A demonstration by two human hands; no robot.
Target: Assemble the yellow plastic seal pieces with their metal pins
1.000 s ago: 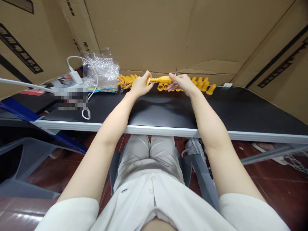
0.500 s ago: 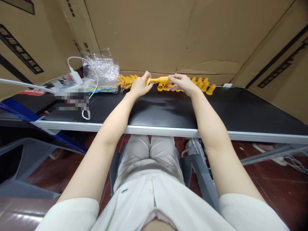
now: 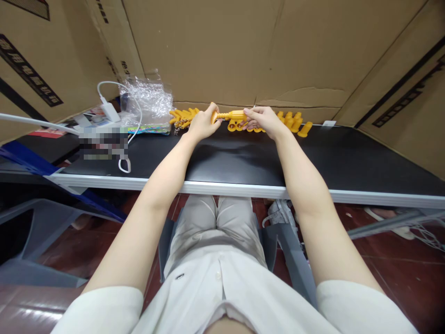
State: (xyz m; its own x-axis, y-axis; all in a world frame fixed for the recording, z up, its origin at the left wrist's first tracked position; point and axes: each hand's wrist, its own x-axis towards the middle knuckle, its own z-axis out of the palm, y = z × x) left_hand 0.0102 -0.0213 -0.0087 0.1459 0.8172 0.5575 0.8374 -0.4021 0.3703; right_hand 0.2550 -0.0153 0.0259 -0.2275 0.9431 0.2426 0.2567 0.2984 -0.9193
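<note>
Between my hands, above the far part of the black table, lies a yellow plastic piece with a ribbed, threaded-looking stem on its left and a thicker fluted body on its right. My left hand pinches its left end, where a wider yellow part shows by the thumb. My right hand grips the right end of the fluted body with thumb and fingertips. Just below and behind my right hand is a row of hollow yellow cylinders, partly hidden. Left of my left hand lies a pile of yellow pieces with small metal chains.
More yellow cylinders stand right of my right hand. Clear plastic bags lie at the back left, beside a white charger with a cable. Cardboard walls enclose the black table, which has a silver front edge.
The fingers of my right hand have curled in slightly, uncovering more of the cylinders below. My left hand stays nearly in place, and the yellow piece is still held between both hands.
</note>
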